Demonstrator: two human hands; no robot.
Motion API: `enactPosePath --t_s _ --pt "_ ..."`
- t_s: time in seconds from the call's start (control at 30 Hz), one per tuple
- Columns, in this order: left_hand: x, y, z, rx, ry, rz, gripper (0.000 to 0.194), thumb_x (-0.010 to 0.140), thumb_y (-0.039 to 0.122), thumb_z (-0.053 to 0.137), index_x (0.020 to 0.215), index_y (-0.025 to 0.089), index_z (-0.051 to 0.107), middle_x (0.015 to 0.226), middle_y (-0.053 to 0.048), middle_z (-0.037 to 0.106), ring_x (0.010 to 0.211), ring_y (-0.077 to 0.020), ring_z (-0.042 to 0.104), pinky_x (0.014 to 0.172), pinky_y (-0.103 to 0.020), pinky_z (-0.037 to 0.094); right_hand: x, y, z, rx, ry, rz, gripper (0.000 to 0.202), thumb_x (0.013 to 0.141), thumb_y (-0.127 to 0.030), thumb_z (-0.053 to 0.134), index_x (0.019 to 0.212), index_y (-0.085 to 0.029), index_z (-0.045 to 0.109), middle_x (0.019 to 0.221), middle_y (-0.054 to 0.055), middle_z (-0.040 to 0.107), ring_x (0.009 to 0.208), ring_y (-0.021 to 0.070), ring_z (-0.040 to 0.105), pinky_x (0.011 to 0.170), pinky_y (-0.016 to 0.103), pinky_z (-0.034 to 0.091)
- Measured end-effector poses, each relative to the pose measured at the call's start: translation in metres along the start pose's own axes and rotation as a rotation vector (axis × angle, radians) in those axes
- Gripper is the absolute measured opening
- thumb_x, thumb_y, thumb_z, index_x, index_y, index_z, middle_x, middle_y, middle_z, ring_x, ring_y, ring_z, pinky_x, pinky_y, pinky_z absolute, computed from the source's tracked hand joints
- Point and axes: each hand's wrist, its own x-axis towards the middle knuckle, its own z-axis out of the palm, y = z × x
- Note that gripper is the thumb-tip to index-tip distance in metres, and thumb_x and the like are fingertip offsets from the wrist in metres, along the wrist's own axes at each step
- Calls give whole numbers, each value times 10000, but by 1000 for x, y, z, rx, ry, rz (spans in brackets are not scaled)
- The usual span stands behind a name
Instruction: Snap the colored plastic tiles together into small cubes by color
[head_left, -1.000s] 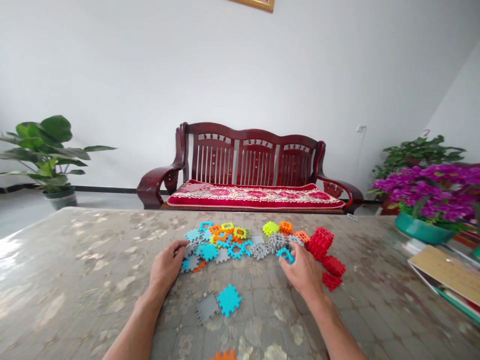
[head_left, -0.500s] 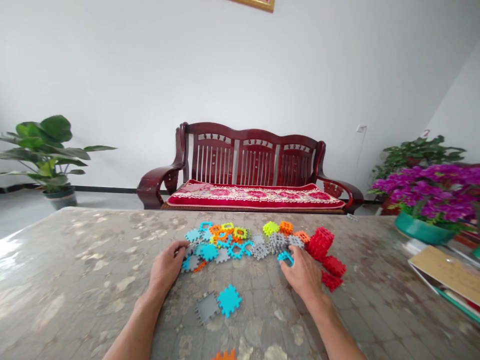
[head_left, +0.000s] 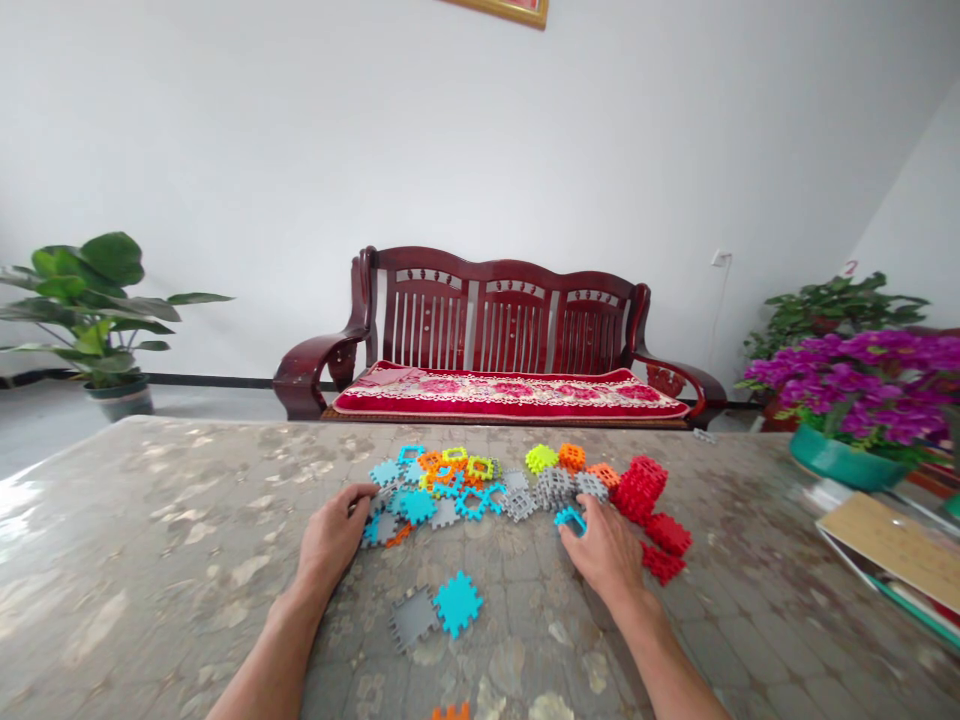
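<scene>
My left hand (head_left: 335, 530) rests on the table at the left edge of a pile of blue, grey, orange and yellow toothed pieces (head_left: 416, 505); its fingers are slightly bent and apart, holding nothing visible. Beside a blue frame piece (head_left: 570, 519) lies my right hand (head_left: 606, 545), thumb and fingers spread around its near side. Grey lattice pieces (head_left: 555, 487) and a stack of red pieces (head_left: 641, 485) are close to that hand. Nearer to me, a grey piece (head_left: 414, 619) and a blue piece (head_left: 458, 603) touch each other. An orange piece (head_left: 451, 712) shows at the bottom edge.
The patterned table (head_left: 187, 540) spans the view. At its right stand a green planter (head_left: 847, 458) with purple flowers and a brown folder (head_left: 896, 540) on other items. Behind the table is a wooden bench (head_left: 495, 320). A potted plant (head_left: 124, 398) stands at the left.
</scene>
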Motion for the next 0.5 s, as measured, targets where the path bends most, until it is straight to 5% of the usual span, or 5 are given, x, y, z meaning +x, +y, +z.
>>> enactPosePath --t_s 0.5 --pt "1 -3 2 0 7 11 326 827 328 464 992 261 737 978 -2 778 907 -189 708 771 -242 507 0 0 2 -15 -12 -9 395 862 -364 569 1220 -201 601 1139 99 694 1063 247 626 843 306 443"
